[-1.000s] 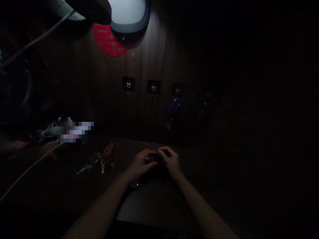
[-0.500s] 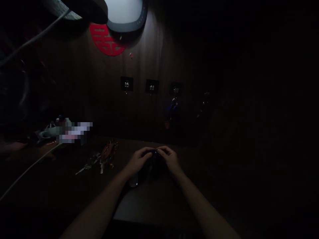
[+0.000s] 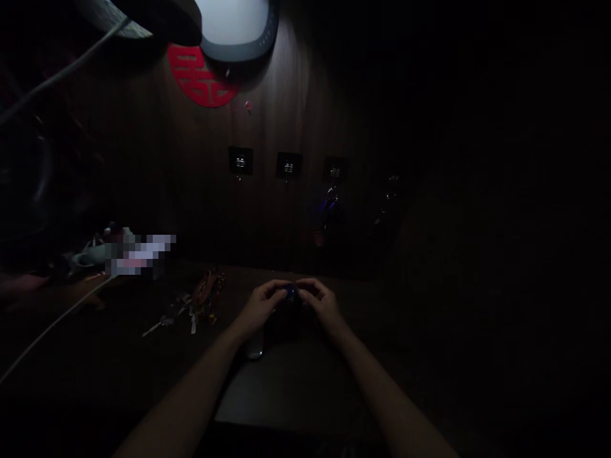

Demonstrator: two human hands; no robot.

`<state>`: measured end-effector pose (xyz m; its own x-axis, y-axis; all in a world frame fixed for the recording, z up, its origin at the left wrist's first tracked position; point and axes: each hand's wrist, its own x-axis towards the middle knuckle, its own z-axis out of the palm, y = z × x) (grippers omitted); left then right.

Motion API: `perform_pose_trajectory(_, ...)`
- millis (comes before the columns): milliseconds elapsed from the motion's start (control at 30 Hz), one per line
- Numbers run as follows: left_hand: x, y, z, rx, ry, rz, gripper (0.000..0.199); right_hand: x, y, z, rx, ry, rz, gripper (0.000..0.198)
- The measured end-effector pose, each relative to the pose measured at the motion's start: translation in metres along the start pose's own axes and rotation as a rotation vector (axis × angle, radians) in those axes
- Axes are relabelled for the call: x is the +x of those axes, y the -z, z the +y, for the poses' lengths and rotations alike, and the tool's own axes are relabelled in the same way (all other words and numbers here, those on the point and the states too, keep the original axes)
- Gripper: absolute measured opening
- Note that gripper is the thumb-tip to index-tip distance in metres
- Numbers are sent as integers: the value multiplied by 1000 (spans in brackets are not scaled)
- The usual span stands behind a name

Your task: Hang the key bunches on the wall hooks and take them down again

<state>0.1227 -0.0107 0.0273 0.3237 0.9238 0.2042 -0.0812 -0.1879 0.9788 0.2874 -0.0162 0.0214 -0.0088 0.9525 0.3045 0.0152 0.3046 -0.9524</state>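
Note:
Between my two hands is a small, shiny, dark blue rounded object (image 3: 291, 292), too dim to name. My left hand (image 3: 261, 308) has its thumb and fingers closed on the left side of it. Its right side is gripped by the fingertips of my right hand (image 3: 325, 306). What lies below the blue object, between my palms, is lost in shadow. Beside my left wrist lies a pale object with a rounded, glinting end (image 3: 255, 350), partly covered by the wrist. Farther left, a bunch of keys (image 3: 193, 308) with a brownish strap rests on the dark tabletop (image 3: 272, 397).
A white cable (image 3: 52, 324) runs along the left, near a blurred pale item (image 3: 143, 251) and clutter. Wall sockets (image 3: 289, 166) line the dark wooden panel, with dim things hanging at right. Above are a red paper cut-out (image 3: 203, 83) and a grey-white device (image 3: 236, 25).
More of the blue object shows between my fingertips now, and my right fingertips sit slightly farther from the left ones. The whole view has shifted a little.

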Motion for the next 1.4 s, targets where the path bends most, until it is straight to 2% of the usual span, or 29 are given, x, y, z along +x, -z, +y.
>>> perform_pose_trajectory(167,0,0,2,34,10,48,31,-4,-3,-1,-196,145,25,16)
perform_pose_trajectory(300,1,-1,0,89,-47,63,28,-6,-5,0,-301,240,75,12)
perform_pose_trajectory(533,3,-2,-7,158,-129,84,25,-5,-7,3,-377,206,87,14)
perform_pose_trajectory(667,3,-2,-8,112,-77,97,28,-4,-7,4,-393,275,112,7)
perform_pose_trajectory(800,3,-2,-4,26,-16,119,35,-3,-3,3,-404,344,134,8)
perform_pose_trajectory(1000,2,-4,-1,26,-21,77,29,-2,5,-10,-344,347,214,11)
perform_pose_trajectory(1200,3,-4,-6,39,-20,59,28,5,19,-15,-326,309,319,15)
perform_pose_trajectory(1400,3,-1,-10,170,-57,49,26,25,56,-31,-259,290,491,22)
